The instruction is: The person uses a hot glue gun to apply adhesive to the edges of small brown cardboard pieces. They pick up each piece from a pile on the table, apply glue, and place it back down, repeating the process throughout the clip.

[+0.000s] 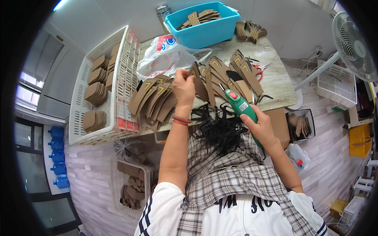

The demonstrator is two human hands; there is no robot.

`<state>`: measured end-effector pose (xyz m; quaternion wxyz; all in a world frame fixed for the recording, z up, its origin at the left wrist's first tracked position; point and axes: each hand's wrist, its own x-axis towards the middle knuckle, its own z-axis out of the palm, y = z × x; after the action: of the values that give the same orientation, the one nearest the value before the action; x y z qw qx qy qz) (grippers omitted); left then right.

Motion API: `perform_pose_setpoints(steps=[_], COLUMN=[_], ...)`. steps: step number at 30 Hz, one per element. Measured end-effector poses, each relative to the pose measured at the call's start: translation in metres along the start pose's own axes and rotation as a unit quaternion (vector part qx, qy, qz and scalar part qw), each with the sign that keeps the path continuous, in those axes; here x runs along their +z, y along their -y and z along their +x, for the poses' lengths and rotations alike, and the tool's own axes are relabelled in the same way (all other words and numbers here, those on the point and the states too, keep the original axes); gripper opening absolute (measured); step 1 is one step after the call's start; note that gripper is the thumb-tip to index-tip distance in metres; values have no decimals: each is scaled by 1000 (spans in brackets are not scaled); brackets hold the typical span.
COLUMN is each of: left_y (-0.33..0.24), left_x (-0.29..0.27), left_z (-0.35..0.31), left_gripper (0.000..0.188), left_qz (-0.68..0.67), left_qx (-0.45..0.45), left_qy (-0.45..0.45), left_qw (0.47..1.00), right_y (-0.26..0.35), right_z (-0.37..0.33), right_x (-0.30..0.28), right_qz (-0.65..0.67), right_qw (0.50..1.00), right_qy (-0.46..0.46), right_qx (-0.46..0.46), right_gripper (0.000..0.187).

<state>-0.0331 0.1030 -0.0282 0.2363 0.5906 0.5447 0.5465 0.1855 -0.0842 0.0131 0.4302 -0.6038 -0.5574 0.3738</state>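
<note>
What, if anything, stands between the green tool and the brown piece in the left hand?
A second brown piece shows between the tip of the green tool and the held brown piece in the left hand; I cannot tell whether it really blocks the way.

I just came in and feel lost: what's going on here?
The person's left hand holds a brown piece over the table, while the right hand grips a green handheld tool. More brown pieces lie to either side, and black strips are heaped over the plaid apron.
</note>
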Motion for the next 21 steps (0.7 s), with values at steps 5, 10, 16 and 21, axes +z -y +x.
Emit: perform_pose_setpoints(steps=[5, 10, 16, 21], left_y=[-16, -45, -55, -56], left_x=[-24, -9, 16, 24], left_z=[2, -30, -51, -59], left_gripper=[15, 11, 11, 7], left_qz=[-267, -403, -460, -471], left_qx=[-89, -179, -211, -232], left_qy=[-6, 18, 10, 31], left_qw=[959, 897, 862, 850], right_y=[13, 22, 23, 18], right_z=[6, 9, 3, 1], right_x=[3, 6, -1, -6], right_qz=[-17, -14, -32, -19], right_qw=[1000, 1000, 999, 1000], right_qy=[-1, -2, -1, -10], right_qx=[4, 14, 14, 14], right_gripper=[47, 47, 46, 43])
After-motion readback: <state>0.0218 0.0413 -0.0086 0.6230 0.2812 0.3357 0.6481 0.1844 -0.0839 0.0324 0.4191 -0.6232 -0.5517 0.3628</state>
